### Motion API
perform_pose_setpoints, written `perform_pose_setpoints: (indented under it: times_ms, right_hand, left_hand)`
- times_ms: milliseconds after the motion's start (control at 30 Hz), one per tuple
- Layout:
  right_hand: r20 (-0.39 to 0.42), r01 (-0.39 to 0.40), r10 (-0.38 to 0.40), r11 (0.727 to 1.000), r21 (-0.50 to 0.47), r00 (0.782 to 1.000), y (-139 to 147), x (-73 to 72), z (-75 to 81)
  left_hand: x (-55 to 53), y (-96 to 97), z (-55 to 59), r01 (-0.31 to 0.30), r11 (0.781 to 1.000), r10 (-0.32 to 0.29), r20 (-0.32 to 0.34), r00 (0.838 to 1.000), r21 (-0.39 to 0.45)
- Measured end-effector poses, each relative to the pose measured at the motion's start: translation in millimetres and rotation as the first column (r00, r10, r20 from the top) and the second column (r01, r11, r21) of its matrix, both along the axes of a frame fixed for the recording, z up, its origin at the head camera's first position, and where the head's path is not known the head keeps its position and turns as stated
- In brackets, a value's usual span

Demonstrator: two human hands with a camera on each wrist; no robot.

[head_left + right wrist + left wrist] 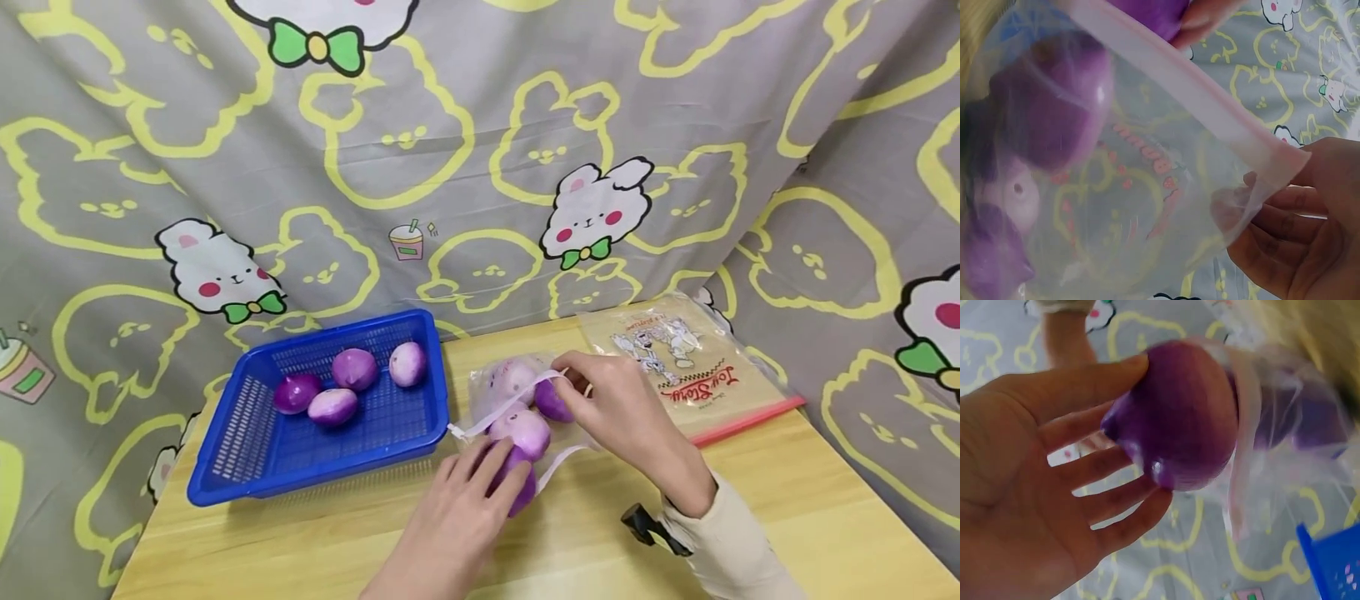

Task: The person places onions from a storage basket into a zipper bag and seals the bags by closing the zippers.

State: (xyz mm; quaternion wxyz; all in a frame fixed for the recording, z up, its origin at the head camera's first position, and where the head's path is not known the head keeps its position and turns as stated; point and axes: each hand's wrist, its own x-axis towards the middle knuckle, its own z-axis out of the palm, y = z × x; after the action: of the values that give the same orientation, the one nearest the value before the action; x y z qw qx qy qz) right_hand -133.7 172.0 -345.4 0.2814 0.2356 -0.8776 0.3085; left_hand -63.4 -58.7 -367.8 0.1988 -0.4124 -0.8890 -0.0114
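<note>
My left hand (457,508) grips a purple onion (1179,419) between thumb and fingers, right at the mouth of a clear zip bag (1141,206). The onion's pointed tip faces the palm. With thumb and fingers, my right hand (626,408) pinches the bag's edge near one end of its pale zip strip (1197,103). Several onions (1060,100) lie inside the bag, seen through the plastic. In the head view, a pale purple onion (521,432) shows just beyond my left fingers.
Left of the bag stands a blue plastic basket (322,468) holding several purple onions (355,368). On the right lies a printed zip bag (697,367) with a red slider strip (750,419). A patterned curtain (480,150) hangs behind the wooden table (315,542).
</note>
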Motion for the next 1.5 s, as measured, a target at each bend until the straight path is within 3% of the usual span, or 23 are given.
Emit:
perform_pose_setpoints:
  times_ms: [233,400,500,700,933,1133,1367,1500]
  right_hand:
    - [-0.028,-0.057,0.058,0.998,0.008,0.998,-13.1,-0.5,2.7]
    - [-0.018,-0.036,0.036,0.999,0.019,0.999,-15.7,0.0,2.8]
    - [-0.01,-0.028,0.028,0.999,0.026,1.0,-16.5,0.2,2.7]
    - [0.016,-0.042,0.042,0.999,0.018,0.999,-19.3,0.1,2.6]
    - [0.04,-0.017,0.016,1.0,0.021,0.999,-17.5,0.9,2.1]
    - [0.062,-0.01,0.009,1.0,0.022,0.998,-14.1,1.7,2.0]
    - [0.078,-0.013,0.01,0.999,0.037,0.997,-11.4,0.0,1.8]
    - [0.094,-0.005,0.001,0.999,0.044,0.996,-10.0,-0.7,2.0]
  left_hand:
    - [-9.6,20.4,-7.2,0.002,0.999,0.006,-0.145,0.989,0.054]
    - [-23.8,36.0,-9.5,0.039,0.988,0.006,-0.291,0.957,0.148]
    - [-29.9,40.7,-15.2,0.055,0.979,0.011,-0.322,0.947,0.195]
    - [-31.6,37.8,-30.1,0.02,0.974,0.045,-0.278,0.959,0.227]
    - [-24.2,33.0,-39.3,-0.098,0.985,0.132,-0.248,0.96,0.145]
    - [-15.1,28.7,-37.0,-0.185,0.982,0.19,-0.179,0.965,0.04]
    - [-11.6,26.2,-32.3,-0.193,0.979,0.19,-0.055,0.98,-0.071]
    - [-9.3,23.0,-29.0,-0.187,0.977,0.186,-0.02,0.982,-0.1]
